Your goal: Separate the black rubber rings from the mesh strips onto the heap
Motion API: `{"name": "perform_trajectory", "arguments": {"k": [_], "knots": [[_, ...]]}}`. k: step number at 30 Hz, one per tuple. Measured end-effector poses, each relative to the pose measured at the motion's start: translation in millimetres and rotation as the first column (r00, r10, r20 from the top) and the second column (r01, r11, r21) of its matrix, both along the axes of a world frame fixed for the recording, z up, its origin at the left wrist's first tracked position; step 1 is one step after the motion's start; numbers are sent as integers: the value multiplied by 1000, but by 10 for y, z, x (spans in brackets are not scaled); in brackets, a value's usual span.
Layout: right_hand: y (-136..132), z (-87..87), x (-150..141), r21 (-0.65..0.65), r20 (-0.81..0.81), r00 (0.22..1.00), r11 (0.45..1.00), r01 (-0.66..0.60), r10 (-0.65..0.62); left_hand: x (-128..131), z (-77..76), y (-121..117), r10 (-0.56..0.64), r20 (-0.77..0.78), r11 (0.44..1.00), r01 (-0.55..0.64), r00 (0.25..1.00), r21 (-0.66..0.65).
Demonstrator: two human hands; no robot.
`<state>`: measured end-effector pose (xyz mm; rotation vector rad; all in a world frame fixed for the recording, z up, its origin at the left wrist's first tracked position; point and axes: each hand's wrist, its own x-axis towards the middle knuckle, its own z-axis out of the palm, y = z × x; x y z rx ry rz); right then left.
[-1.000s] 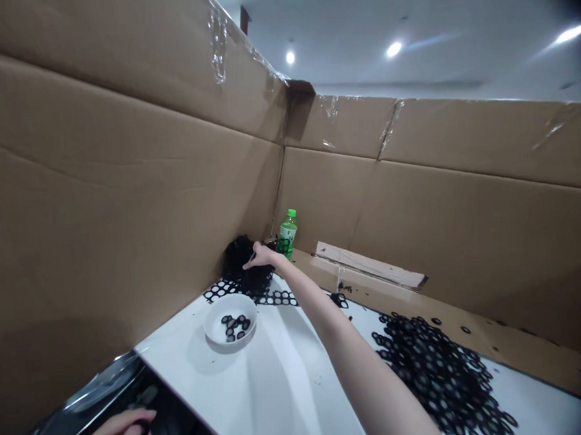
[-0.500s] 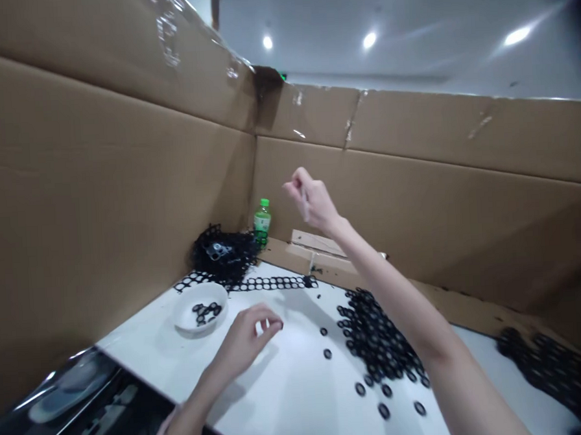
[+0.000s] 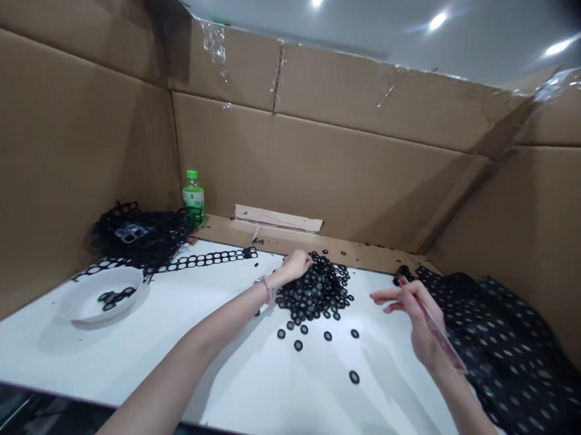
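A heap of small black rings (image 3: 314, 291) lies mid-table on the white tabletop (image 3: 230, 376). My left hand (image 3: 295, 266) reaches across to the heap's left edge, fingers curled down into the rings. A few loose rings (image 3: 354, 376) are scattered in front of the heap. My right hand (image 3: 415, 318) hovers just right of the heap, forefinger and thumb stretched left, with a thin pinkish stick (image 3: 440, 333) held along the palm. At the right lies a black perforated sheet (image 3: 496, 343) with punched holes.
A white bowl (image 3: 88, 306) holding a few rings sits at the left. Behind it lie a tangle of black mesh scrap (image 3: 140, 235), a punched strip (image 3: 200, 260) and a green bottle (image 3: 193, 198). Tall cardboard walls (image 3: 366, 168) enclose the table on three sides.
The view swung right. My left hand moved from the near edge out to the ring heap. My right hand came down from the far-left mesh scrap to the heap's right side.
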<state>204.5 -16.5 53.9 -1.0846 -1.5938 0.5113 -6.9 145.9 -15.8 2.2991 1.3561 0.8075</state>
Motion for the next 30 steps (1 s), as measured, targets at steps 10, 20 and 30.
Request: {"name": "perform_trajectory", "arguments": {"k": [10,20,30], "knots": [[-55,-607,413,-176,-10,988,973,150,-154,-1255,-50,-25,64,-207,993,-41,976,113],[20,-795,251,-226,-33,994,970,92,-102,-1796,-353,6,294,-173,953,-302,940,-21],[89,-721,264,-210,-76,988,971,119,-138,-1785,-60,34,266,399,948,-163,878,-273]]}}
